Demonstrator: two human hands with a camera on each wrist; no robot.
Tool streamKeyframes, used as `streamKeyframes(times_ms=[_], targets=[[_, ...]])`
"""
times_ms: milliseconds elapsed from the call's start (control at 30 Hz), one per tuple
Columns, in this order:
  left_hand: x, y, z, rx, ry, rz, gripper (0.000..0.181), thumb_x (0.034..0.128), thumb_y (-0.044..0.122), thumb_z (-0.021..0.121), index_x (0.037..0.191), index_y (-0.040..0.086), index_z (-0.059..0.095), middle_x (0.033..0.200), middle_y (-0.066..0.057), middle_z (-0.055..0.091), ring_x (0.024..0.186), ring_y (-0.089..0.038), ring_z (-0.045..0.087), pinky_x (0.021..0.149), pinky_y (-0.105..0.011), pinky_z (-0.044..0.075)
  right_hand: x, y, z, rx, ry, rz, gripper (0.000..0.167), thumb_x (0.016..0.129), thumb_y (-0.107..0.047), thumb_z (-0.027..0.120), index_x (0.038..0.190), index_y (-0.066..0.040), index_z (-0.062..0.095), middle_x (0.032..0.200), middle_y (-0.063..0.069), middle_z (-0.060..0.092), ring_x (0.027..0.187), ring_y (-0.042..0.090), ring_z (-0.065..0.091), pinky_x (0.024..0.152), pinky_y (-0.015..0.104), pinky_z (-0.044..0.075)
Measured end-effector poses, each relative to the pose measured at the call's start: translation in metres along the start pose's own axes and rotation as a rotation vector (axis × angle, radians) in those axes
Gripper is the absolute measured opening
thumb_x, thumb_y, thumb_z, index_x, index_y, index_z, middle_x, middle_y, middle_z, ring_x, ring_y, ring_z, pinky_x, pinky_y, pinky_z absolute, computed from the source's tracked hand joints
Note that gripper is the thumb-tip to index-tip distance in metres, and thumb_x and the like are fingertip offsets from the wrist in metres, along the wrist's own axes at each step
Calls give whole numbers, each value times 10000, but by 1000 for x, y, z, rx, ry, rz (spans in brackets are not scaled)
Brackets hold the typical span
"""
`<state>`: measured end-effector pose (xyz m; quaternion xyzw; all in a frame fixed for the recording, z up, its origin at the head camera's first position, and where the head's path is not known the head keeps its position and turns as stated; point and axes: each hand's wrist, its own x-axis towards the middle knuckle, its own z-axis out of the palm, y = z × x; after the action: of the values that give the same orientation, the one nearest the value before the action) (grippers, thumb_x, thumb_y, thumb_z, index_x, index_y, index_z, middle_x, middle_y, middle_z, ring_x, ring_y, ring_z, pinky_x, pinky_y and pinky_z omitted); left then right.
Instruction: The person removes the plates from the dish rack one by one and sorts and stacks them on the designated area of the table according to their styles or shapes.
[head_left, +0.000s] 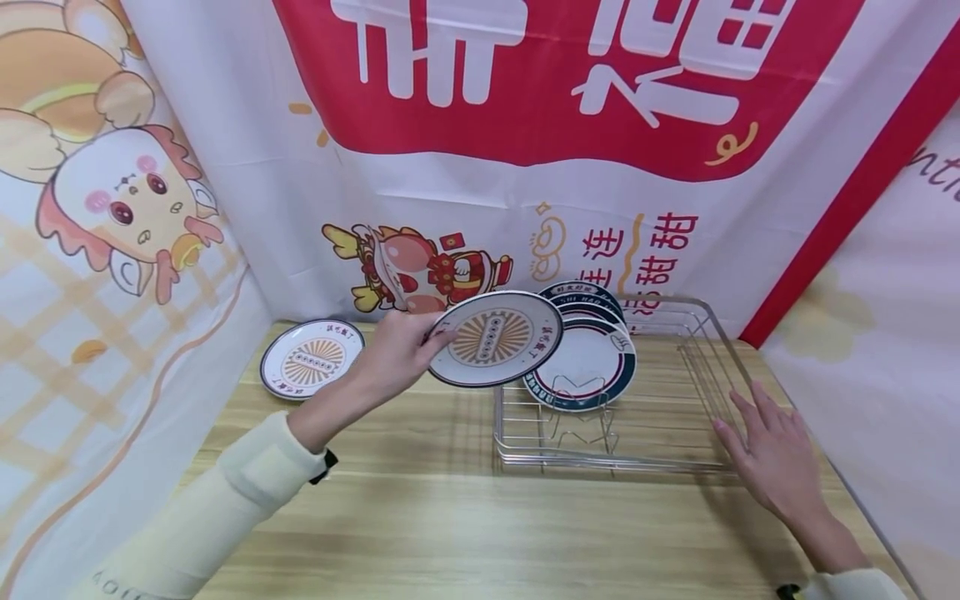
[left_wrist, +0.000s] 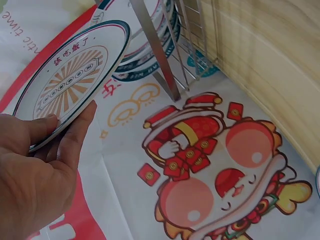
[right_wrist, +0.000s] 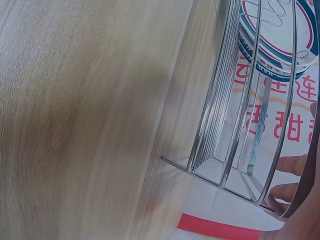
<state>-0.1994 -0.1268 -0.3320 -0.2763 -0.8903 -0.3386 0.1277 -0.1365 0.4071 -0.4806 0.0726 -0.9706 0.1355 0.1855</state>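
My left hand (head_left: 397,354) pinches the edge of a white plate (head_left: 498,340) with a thin dark rim and an orange sunburst print. The thumb lies on the printed face, fingers behind, and the plate is tilted in the air. Just right of it, several plates with dark green borders (head_left: 577,362) stand leaning in a wire plate holder (head_left: 583,417), inside a silver wire basket (head_left: 645,460). My right hand (head_left: 783,454) rests on the basket's right rim. In the right wrist view its fingers (right_wrist: 291,165) reach over the rim, partly hidden by the bars.
Another sunburst plate (head_left: 315,358) lies at the back left of the wooden table (head_left: 420,525). A printed red and white cloth (head_left: 450,179) hangs directly behind the basket. Cloth walls (head_left: 97,333) flank the table on both sides.
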Motion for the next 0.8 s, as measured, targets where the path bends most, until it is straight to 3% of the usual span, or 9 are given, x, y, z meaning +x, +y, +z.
streamKeyframes(times_ms=[233, 367, 433, 633, 800], targets=[[-17, -17, -20, 12, -3, -84, 283, 1049, 137, 681, 1309, 38, 733, 970, -115, 804, 552, -96, 520, 458, -235, 349, -1, -1, 0, -3, 3, 3, 598, 1099, -392, 515, 1484, 65, 492, 1668, 335, 269, 1439, 601, 344, 1202, 753, 116], [-27, -29, -32, 27, -9, -149, 278, 1060, 139, 663, 1298, 13, 729, 844, -105, 764, 519, -100, 455, 441, -244, 323, 0, -2, 0, 0, 2, 1, 601, 1100, -394, 513, 1483, 69, 491, 1660, 344, 275, 1449, 597, 333, 1198, 754, 119], [-31, -34, -38, 41, -4, -182, 260, 1064, 150, 658, 1260, 2, 742, 782, -88, 726, 510, -113, 426, 441, -252, 315, 0, -3, 0, 0, 2, 0, 600, 1101, -393, 513, 1480, 71, 492, 1655, 349, 281, 1450, 594, 333, 1194, 757, 122], [-43, -53, -57, 83, 30, -260, 240, 1060, 181, 669, 1062, -42, 756, 784, -93, 736, 595, -143, 537, 489, -264, 401, 0, -2, 1, -3, 6, -7, 592, 1099, -388, 516, 1471, 73, 500, 1640, 357, 302, 1445, 590, 344, 1189, 760, 126], [-52, -79, -68, 109, 66, -353, 300, 1057, 213, 672, 899, -39, 709, 710, -84, 679, 591, -159, 534, 506, -276, 412, 0, -1, 1, -3, 5, -9, 592, 1101, -387, 515, 1474, 72, 501, 1645, 354, 295, 1458, 583, 332, 1197, 756, 113]])
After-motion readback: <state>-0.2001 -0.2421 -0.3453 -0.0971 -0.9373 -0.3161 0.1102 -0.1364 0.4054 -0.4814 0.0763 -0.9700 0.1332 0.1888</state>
